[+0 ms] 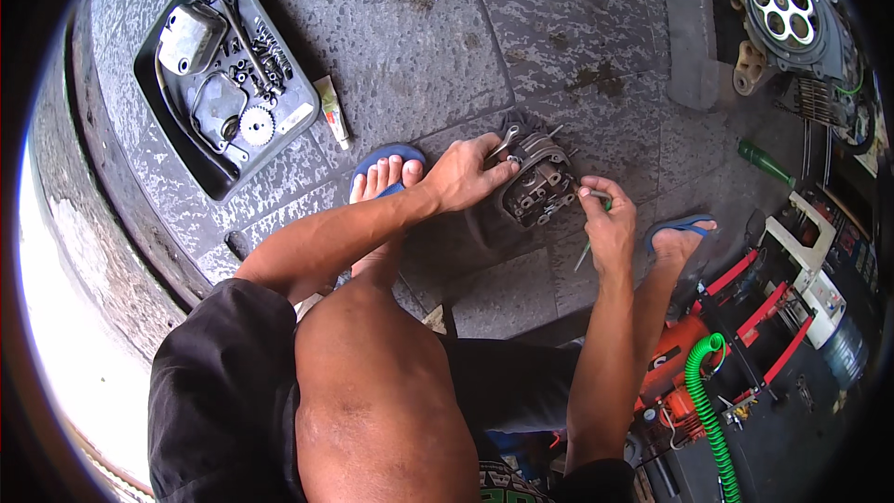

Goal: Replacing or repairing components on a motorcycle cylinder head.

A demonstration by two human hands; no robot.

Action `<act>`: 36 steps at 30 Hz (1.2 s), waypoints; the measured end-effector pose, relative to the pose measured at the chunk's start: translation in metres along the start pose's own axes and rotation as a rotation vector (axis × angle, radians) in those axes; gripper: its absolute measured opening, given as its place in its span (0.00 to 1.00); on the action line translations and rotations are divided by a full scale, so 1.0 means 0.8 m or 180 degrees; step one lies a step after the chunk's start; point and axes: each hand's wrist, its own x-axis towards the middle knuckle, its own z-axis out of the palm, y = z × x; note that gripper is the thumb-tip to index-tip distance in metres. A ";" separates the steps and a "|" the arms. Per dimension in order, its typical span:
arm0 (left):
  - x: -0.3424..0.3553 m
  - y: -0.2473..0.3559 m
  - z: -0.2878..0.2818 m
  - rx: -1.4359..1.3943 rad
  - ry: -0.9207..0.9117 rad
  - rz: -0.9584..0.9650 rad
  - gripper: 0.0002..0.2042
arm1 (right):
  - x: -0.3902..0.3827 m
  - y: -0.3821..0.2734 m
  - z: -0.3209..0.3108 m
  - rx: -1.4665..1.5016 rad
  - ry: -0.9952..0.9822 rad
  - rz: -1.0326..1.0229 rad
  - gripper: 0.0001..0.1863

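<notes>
A metal engine cylinder head (pixel 545 188) sits on the dark tiled floor between my feet, its open side with valve-gear parts facing up. My left hand (pixel 466 174) is at its left side, fingers closed around a small silver wrench (pixel 504 142) that shows between thumb and forefinger near the head's edge. At the right side of the head, my right hand (pixel 610 222) pinches a thin green tool (pixel 584 256). The tool's exact kind is hard to make out, as the fingers cover its middle.
A black tray (pixel 303 135) holding bolts, a sprocket and a metal cover stands at the upper left, beside a small tube (pixel 332 112). To the right are a larger engine (pixel 810 61), a green bottle (pixel 766 163), a red-armed stand (pixel 768 303) and a coiled green hose (pixel 700 391).
</notes>
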 end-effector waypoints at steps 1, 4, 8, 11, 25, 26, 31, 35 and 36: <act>0.001 -0.001 0.001 -0.0001 0.0011 0.0011 0.19 | -0.001 0.002 0.001 0.0050 -0.0053 0.0028 0.10; 0.002 0.001 0.003 -0.0014 0.0048 -0.0005 0.19 | -0.004 0.004 0.006 0.0173 -0.0118 0.0038 0.10; 0.003 0.000 0.005 -0.0038 0.0185 0.0080 0.18 | -0.003 0.000 0.014 0.0383 -0.0153 0.0070 0.10; 0.003 0.003 0.006 -0.0089 0.0194 0.0020 0.18 | -0.003 -0.010 0.013 0.0276 -0.0206 0.0110 0.10; 0.003 0.003 0.005 -0.0021 0.0239 0.0144 0.15 | 0.005 -0.004 0.010 0.0338 -0.0355 0.0239 0.10; 0.002 0.000 0.005 -0.0012 0.0283 0.0223 0.15 | 0.001 -0.003 0.011 0.0500 -0.0416 0.0263 0.11; -0.013 -0.009 0.003 -0.0053 0.0303 0.0225 0.13 | -0.042 0.001 0.022 0.0416 -0.0424 -0.0014 0.12; -0.028 -0.011 -0.002 -0.0113 0.0250 0.0250 0.11 | -0.076 -0.004 0.038 0.0144 -0.0287 -0.0580 0.14; -0.032 -0.016 -0.002 -0.0139 0.0239 0.0299 0.11 | -0.084 -0.002 0.044 -0.0072 -0.0203 -0.0633 0.15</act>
